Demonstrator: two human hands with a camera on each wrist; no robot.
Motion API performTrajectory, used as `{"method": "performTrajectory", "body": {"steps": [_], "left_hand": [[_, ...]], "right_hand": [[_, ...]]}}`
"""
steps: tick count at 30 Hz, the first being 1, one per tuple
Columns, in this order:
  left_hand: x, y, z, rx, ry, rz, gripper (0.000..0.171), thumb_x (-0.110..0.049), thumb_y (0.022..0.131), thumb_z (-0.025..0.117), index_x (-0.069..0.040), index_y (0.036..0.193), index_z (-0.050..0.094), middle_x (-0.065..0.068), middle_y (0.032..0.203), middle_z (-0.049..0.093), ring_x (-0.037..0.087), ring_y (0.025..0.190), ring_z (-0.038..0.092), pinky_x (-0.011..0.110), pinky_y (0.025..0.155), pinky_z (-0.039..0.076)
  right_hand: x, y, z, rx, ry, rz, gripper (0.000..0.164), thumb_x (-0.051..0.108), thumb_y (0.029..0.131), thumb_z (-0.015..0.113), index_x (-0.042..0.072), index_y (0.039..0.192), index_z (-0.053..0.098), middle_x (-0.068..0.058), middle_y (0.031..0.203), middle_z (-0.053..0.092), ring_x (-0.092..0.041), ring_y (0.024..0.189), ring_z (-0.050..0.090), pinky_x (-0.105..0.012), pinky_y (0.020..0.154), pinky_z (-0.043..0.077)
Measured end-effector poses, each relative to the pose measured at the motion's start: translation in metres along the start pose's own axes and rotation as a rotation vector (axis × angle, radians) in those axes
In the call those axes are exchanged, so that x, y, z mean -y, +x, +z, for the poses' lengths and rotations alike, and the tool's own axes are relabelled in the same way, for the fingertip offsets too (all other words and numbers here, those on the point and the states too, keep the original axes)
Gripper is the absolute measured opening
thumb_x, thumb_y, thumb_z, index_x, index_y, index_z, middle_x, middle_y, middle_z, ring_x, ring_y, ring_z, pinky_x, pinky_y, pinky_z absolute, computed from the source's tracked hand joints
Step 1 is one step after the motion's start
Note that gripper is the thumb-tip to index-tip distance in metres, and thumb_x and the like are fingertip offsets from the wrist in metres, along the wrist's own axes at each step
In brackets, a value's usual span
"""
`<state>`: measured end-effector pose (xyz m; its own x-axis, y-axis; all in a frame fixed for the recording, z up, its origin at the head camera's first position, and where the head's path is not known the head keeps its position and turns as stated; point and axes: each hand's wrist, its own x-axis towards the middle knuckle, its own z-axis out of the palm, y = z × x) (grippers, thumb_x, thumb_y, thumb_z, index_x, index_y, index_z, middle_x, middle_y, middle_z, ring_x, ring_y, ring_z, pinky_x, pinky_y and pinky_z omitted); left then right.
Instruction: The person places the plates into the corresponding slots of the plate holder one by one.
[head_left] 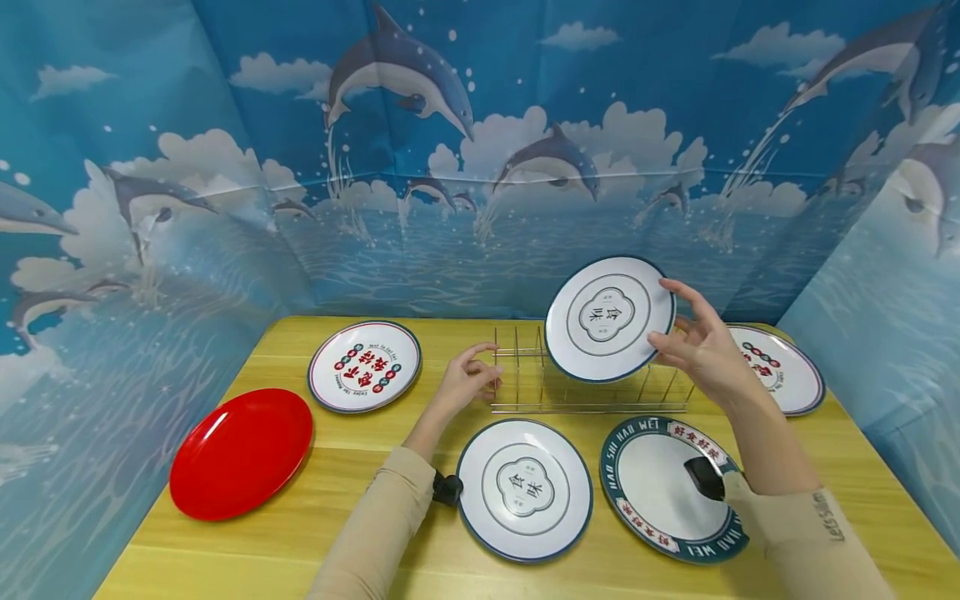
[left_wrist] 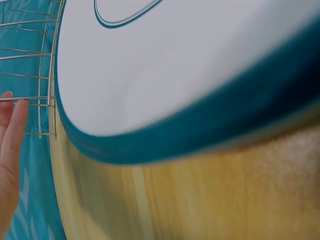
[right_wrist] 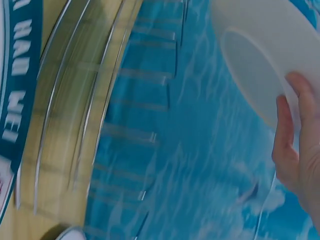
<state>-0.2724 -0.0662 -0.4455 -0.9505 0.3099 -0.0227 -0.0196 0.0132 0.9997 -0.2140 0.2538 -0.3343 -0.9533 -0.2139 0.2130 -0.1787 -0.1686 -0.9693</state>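
One plate (head_left: 610, 318) marked 食味, pinched by right hand (head_left: 701, 346).

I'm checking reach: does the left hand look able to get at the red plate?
Probably yes: the left hand is at the rack, holding no plate, and nothing covers or blocks the red plate.
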Motion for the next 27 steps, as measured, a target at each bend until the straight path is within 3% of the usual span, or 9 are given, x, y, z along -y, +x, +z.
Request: {"method": "performTrajectory", "body": {"steps": [3,7,13,16,20,27], "left_hand": [[-0.009,-0.005,0.001,0.012,0.005,-0.005,0.043,-0.007,0.088,0.06,-0.009,0.129,0.048,0.024,0.086,0.061,0.05,0.092,0.055,0.053,0.076,0.051],[-0.006,-0.003,0.001,0.015,0.021,-0.012,0.043,-0.008,0.089,0.059,-0.01,0.13,0.047,0.023,0.086,0.06,0.047,0.09,0.057,0.05,0.075,0.053],[0.003,0.003,0.0,-0.006,0.027,0.003,0.04,-0.012,0.088,0.061,-0.015,0.126,0.05,0.012,0.077,0.061,0.027,0.074,0.062,0.045,0.07,0.055],[0.003,0.003,0.001,-0.009,0.022,0.003,0.039,-0.012,0.088,0.061,-0.016,0.125,0.051,0.007,0.074,0.061,0.023,0.071,0.062,0.042,0.068,0.056],[0.004,0.004,0.001,-0.008,0.022,0.002,0.039,-0.011,0.088,0.061,-0.016,0.125,0.051,0.007,0.074,0.061,0.03,0.074,0.062,0.041,0.068,0.056],[0.005,0.004,-0.001,0.008,0.023,-0.001,0.041,-0.011,0.088,0.061,-0.015,0.128,0.049,0.02,0.082,0.061,0.046,0.086,0.057,0.05,0.074,0.053]], "right_hand": [[-0.001,0.008,0.016,0.003,-0.045,0.018,0.07,-0.002,0.087,0.058,0.022,0.143,0.024,-0.012,0.124,0.034,-0.013,0.091,0.062,-0.027,0.07,0.055],[-0.005,0.016,0.034,0.004,-0.156,0.012,0.07,0.003,0.087,0.061,0.023,0.144,0.025,-0.017,0.12,0.039,-0.013,0.089,0.063,-0.028,0.07,0.056],[-0.01,0.027,0.057,-0.024,-0.402,0.003,0.071,0.007,0.085,0.064,0.022,0.143,0.027,-0.022,0.119,0.044,-0.019,0.088,0.059,-0.034,0.068,0.056],[-0.013,0.032,0.066,-0.031,-0.447,0.015,0.072,0.004,0.084,0.065,0.022,0.143,0.028,-0.023,0.121,0.043,-0.029,0.095,0.056,-0.035,0.067,0.056],[-0.019,0.038,0.075,-0.026,-0.46,0.019,0.072,0.0,0.083,0.064,0.02,0.143,0.029,-0.025,0.122,0.043,-0.038,0.101,0.054,-0.033,0.065,0.056],[-0.034,0.044,0.092,-0.016,-0.53,-0.046,0.071,-0.002,0.08,0.067,0.014,0.141,0.032,-0.027,0.119,0.044,-0.041,0.098,0.056,-0.038,0.062,0.056]]}}
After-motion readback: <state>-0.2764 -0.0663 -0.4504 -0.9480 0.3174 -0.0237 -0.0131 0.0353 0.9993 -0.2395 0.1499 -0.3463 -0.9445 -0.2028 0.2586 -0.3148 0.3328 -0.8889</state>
